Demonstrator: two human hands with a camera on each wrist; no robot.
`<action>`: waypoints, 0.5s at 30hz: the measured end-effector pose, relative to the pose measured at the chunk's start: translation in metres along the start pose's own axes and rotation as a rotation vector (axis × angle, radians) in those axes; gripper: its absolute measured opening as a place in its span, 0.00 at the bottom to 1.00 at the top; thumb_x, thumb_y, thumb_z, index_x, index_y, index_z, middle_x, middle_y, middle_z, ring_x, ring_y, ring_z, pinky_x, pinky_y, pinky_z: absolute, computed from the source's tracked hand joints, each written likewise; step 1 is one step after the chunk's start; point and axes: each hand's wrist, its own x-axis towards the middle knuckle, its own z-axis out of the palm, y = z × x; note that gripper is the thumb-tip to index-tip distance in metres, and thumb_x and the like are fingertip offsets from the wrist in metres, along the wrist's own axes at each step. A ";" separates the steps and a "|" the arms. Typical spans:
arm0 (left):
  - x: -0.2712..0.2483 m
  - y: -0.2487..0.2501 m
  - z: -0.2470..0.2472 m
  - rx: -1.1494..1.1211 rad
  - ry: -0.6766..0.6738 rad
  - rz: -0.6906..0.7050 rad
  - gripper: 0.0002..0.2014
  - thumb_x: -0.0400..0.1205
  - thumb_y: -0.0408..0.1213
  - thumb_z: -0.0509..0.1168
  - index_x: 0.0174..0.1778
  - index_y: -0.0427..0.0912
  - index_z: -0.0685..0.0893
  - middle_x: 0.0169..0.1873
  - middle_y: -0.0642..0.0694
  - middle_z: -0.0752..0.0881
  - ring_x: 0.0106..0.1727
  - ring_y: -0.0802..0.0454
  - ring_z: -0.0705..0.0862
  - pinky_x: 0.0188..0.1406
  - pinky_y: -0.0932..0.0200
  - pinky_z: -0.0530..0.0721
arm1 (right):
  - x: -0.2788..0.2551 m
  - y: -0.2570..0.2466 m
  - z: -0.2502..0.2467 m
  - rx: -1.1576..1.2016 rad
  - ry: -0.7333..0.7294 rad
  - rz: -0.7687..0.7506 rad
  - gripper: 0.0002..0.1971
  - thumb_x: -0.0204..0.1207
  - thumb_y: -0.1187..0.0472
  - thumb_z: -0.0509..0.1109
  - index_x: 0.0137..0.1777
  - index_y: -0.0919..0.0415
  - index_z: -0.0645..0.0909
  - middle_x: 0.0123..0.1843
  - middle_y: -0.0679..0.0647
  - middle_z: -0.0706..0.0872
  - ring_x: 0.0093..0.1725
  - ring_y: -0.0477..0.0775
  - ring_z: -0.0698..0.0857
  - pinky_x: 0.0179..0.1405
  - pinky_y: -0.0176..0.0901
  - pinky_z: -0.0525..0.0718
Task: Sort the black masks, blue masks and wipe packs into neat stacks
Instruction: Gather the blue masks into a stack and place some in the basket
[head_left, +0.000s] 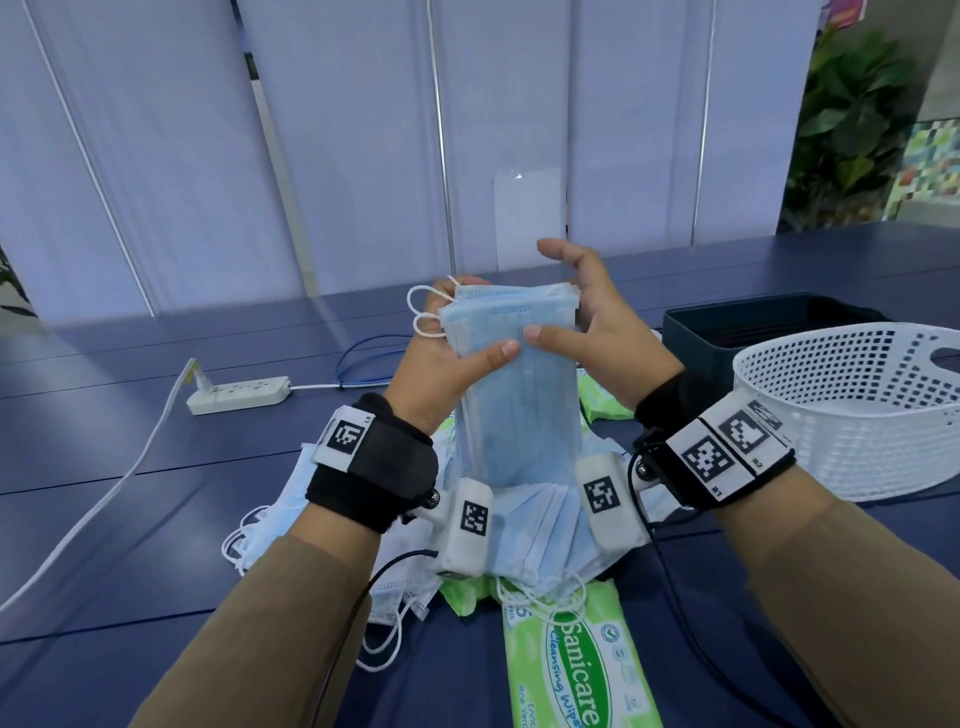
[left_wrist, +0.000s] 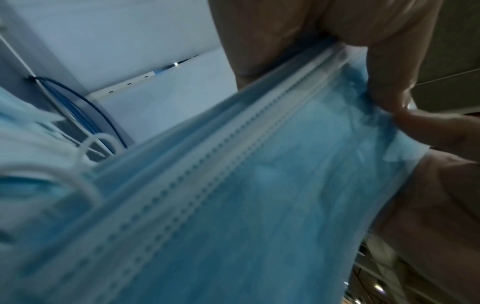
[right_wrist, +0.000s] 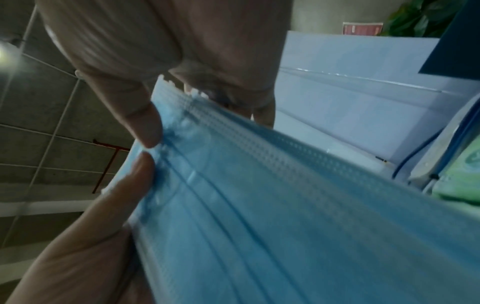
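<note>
Pleated blue masks, a soft bundle with stitched edges and white elastic loops, stand on end between both hands. The left hand and right hand pinch it, thumbs nearly meeting on the front. Below the wrists lie fanned loose masks and glossy green wipe packs on the smooth navy table. Right of the hands sits a perforated white basket.

Your tan sleeves end at black wrist straps carrying white marker-printed camera blocks with black cables.
</note>
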 end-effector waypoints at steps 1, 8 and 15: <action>0.000 -0.002 -0.001 -0.004 -0.014 0.003 0.25 0.69 0.29 0.73 0.57 0.43 0.71 0.55 0.39 0.80 0.55 0.50 0.84 0.55 0.53 0.85 | 0.001 -0.002 -0.004 -0.005 -0.015 0.015 0.28 0.68 0.62 0.71 0.66 0.39 0.67 0.45 0.51 0.77 0.45 0.50 0.82 0.50 0.44 0.83; -0.001 -0.009 0.003 -0.039 0.053 0.076 0.25 0.69 0.22 0.70 0.59 0.41 0.70 0.54 0.40 0.79 0.55 0.48 0.82 0.56 0.50 0.85 | 0.005 -0.012 -0.026 0.059 -0.010 0.050 0.21 0.67 0.69 0.64 0.59 0.49 0.76 0.46 0.62 0.77 0.45 0.58 0.76 0.43 0.50 0.76; 0.000 -0.011 0.016 0.243 -0.124 0.087 0.27 0.69 0.39 0.74 0.62 0.48 0.71 0.62 0.34 0.74 0.65 0.47 0.78 0.67 0.50 0.78 | 0.001 -0.018 -0.031 0.068 -0.289 0.188 0.33 0.58 0.39 0.78 0.65 0.36 0.72 0.59 0.52 0.86 0.56 0.50 0.86 0.54 0.45 0.83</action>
